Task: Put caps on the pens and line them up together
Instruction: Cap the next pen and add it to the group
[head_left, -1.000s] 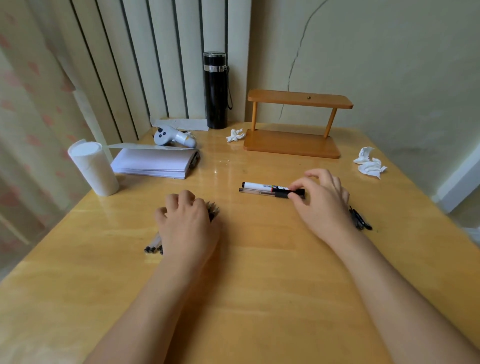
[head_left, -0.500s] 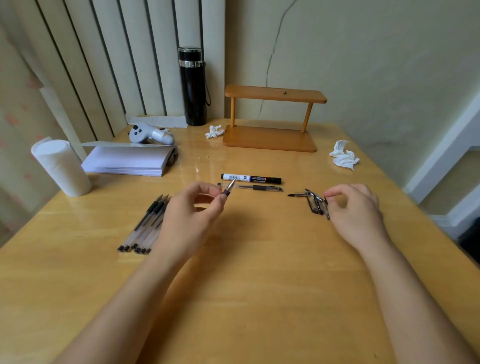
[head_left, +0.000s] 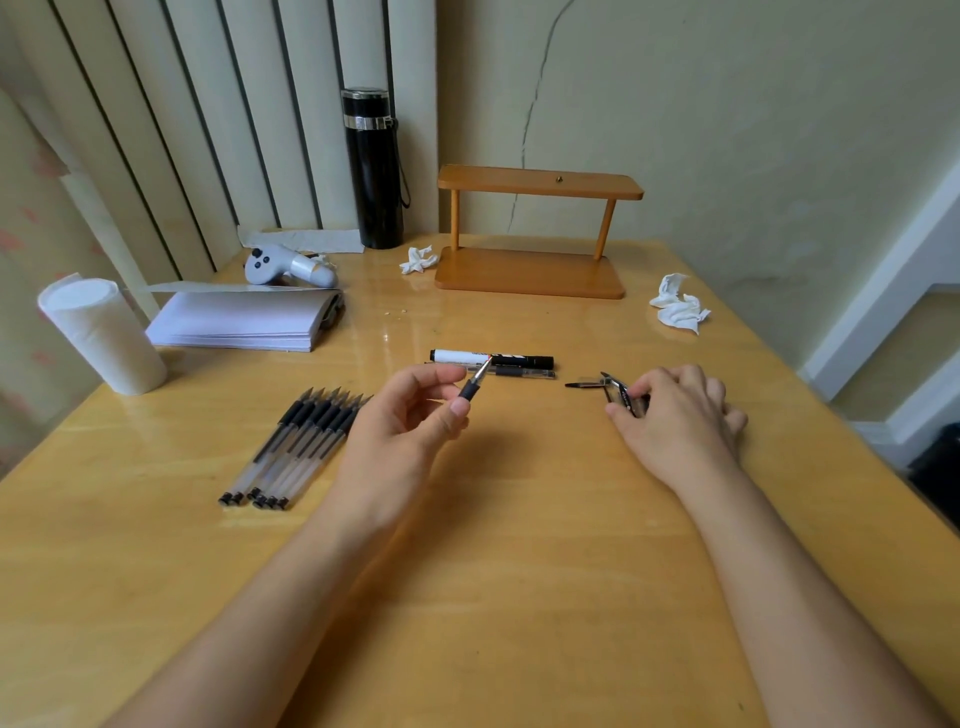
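My left hand (head_left: 402, 434) holds an uncapped pen (head_left: 475, 383) above the table, tip pointing up and to the right. Several uncapped clear pens with black grips (head_left: 296, 449) lie in a bundle on the table to its left. My right hand (head_left: 675, 418) rests on a small heap of black pen caps (head_left: 621, 392), fingertips closed on one of them; one cap (head_left: 582, 385) lies apart to the left. A capped white-and-black marker (head_left: 491, 358) and a capped clear pen (head_left: 519, 372) lie side by side behind my hands.
A paper roll (head_left: 101, 335) stands at the left, a white paper stack (head_left: 244, 319) and a grey controller (head_left: 288, 266) behind the pens. A black flask (head_left: 373, 169) and a wooden shelf (head_left: 535, 228) stand at the back. Crumpled tissues (head_left: 678, 309) lie at the right.
My left hand left the pen bundle and lifted one pen. My right hand moved from the marker rightward onto the caps. The camera shifted a little.
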